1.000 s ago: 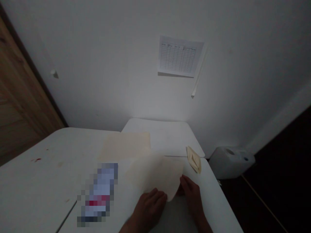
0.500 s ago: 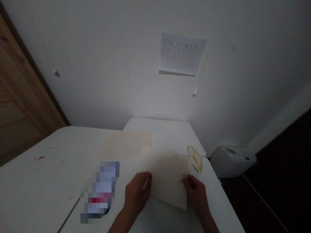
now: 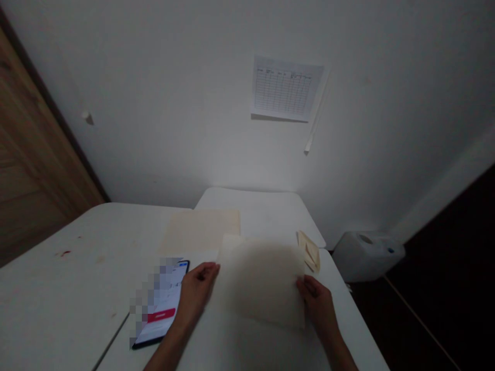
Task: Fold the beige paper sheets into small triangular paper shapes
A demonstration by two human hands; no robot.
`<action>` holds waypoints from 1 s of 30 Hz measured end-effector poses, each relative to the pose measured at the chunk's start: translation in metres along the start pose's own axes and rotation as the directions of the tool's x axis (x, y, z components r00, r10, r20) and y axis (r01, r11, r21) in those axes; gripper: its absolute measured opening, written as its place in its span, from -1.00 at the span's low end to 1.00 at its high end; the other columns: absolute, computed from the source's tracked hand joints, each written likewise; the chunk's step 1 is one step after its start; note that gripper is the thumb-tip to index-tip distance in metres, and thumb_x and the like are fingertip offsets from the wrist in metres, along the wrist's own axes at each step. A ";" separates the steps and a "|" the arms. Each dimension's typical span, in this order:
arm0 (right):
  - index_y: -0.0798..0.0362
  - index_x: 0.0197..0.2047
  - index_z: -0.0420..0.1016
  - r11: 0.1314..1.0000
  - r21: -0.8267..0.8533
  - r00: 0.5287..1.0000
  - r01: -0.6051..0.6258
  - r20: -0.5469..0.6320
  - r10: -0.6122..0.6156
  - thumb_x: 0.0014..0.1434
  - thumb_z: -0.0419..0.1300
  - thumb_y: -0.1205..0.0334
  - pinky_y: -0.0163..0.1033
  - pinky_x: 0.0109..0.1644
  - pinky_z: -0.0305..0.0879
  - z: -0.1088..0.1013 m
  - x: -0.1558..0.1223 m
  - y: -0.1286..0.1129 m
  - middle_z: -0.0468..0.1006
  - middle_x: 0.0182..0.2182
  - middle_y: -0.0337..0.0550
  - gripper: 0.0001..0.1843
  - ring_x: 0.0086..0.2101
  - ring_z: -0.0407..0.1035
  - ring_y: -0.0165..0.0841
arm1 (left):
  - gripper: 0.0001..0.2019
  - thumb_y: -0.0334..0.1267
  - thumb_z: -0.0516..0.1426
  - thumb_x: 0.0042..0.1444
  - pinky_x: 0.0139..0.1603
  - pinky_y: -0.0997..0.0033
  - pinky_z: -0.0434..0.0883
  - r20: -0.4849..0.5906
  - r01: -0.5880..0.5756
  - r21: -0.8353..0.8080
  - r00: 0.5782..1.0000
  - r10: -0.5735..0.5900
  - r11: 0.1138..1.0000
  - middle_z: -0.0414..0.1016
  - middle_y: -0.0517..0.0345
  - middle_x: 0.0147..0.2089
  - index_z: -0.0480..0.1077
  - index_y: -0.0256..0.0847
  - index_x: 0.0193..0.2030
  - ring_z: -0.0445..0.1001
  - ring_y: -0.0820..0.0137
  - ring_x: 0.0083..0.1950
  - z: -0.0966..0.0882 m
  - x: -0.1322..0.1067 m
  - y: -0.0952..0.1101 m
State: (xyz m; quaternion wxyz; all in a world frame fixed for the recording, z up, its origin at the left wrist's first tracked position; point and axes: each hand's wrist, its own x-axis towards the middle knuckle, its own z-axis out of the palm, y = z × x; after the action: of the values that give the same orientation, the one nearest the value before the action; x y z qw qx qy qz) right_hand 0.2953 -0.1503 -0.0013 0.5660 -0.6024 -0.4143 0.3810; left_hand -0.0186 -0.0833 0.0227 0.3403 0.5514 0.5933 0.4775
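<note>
The paper sheet (image 3: 263, 283) is lying between the two hands, which are apart: the right hand (image 3: 316, 304) is pinching its right edge, and the left hand (image 3: 197, 291) is resting just beside its left edge. The left hand is overlapping a phone (image 3: 160, 304) on the table (image 3: 69, 268), while a second sheet (image 3: 199, 232) and a folded paper (image 3: 309, 251) are lying beyond.

A thin sheet of cream paper (image 3: 263, 283), slightly blurred, gently bowed above the white tabletop (image 3: 69, 288), its lower right edge pinched by the right hand (image 3: 317, 304), its left edge just beside the left hand (image 3: 197, 293)
</note>
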 end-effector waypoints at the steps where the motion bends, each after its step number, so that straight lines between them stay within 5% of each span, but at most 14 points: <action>1: 0.13 -0.26 0.57 1.000 0.003 1.000 -0.009 0.000 0.009 -0.06 0.34 -0.16 -0.22 -0.24 0.40 0.000 0.000 0.000 0.62 -0.34 -0.04 -0.50 -0.29 0.50 -0.17 | -0.60 0.11 0.19 0.00 -0.38 0.40 0.41 -0.005 0.008 -0.019 1.000 -0.008 1.000 0.58 0.13 -0.43 0.53 -0.23 -0.33 0.52 0.29 -0.39 -0.001 0.001 0.000; 8: 0.14 -0.40 0.58 0.991 -0.126 0.981 0.034 -0.185 -0.057 -0.16 0.38 -0.18 -0.29 -0.44 0.29 -0.002 0.000 -0.005 0.55 -0.50 -0.11 -0.49 -0.48 0.40 -0.28 | -0.60 0.08 0.28 -0.10 -0.39 0.40 0.37 -0.039 0.033 -0.077 0.999 -0.036 0.996 0.59 0.08 -0.42 0.57 -0.27 -0.32 0.49 0.28 -0.38 -0.008 0.004 -0.003; 12: 0.16 -0.34 0.55 0.998 -0.066 0.986 0.007 -0.167 -0.018 -0.09 0.35 -0.17 -0.33 -0.60 0.08 -0.005 -0.003 -0.008 0.40 -0.70 -0.26 -0.50 -0.67 0.16 -0.43 | -0.57 0.06 0.31 -0.13 -0.53 0.47 0.27 0.019 0.110 -0.186 0.994 -0.109 0.976 0.54 0.11 -0.52 0.57 -0.30 -0.27 0.42 0.37 -0.52 -0.011 0.005 -0.002; 16: 0.13 -0.29 0.56 0.995 0.000 0.992 0.102 -0.075 -0.101 0.03 0.27 -0.10 -0.30 -0.53 0.17 -0.010 -0.007 -0.018 0.52 -0.57 -0.15 -0.58 -0.63 0.21 -0.41 | -0.60 0.04 0.30 -0.14 -0.65 0.52 0.12 0.097 0.127 -0.231 0.990 -0.107 0.965 0.57 0.10 -0.47 0.57 -0.28 -0.29 0.22 0.52 -0.67 -0.017 0.003 0.009; 22: 0.09 -0.32 0.63 0.990 0.009 0.986 0.143 -0.087 -0.142 0.11 0.14 -0.14 -0.27 -0.35 0.32 -0.023 -0.005 -0.020 0.61 -0.31 -0.03 -0.55 -0.33 0.45 -0.21 | -0.61 0.06 0.25 -0.16 -0.50 0.46 0.30 0.122 0.161 -0.387 0.985 -0.122 0.908 0.55 0.06 -0.46 0.57 -0.28 -0.38 0.44 0.35 -0.47 -0.021 0.000 0.018; 26: 0.11 -0.37 0.60 0.989 -0.141 0.998 0.050 0.034 -0.046 0.07 0.21 -0.13 -0.29 -0.39 0.30 -0.023 -0.001 -0.008 0.60 -0.43 -0.08 -0.57 -0.42 0.43 -0.26 | -0.61 0.06 0.24 -0.13 -0.59 0.50 0.18 0.197 0.201 -0.213 0.967 -0.160 0.956 0.47 0.15 -0.57 0.56 -0.29 -0.39 0.34 0.43 -0.59 -0.019 0.001 0.013; 30: 0.12 -0.27 0.57 0.965 -0.258 0.998 0.039 0.059 -0.025 -0.01 0.29 -0.07 -0.26 -0.35 0.33 -0.019 0.001 0.004 0.61 -0.48 -0.10 -0.59 -0.45 0.47 -0.24 | -0.66 -0.03 0.25 -0.18 -0.57 0.49 0.19 0.187 0.120 0.028 0.975 -0.123 0.992 0.44 0.21 -0.61 0.54 -0.28 -0.37 0.33 0.43 -0.58 -0.015 0.003 0.007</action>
State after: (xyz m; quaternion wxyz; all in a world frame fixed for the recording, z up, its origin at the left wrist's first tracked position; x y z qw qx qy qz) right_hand 0.3132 -0.1563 -0.0043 0.4766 -0.6536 -0.4859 0.3309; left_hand -0.0304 -0.0839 0.0344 0.4188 0.5595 0.5949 0.3969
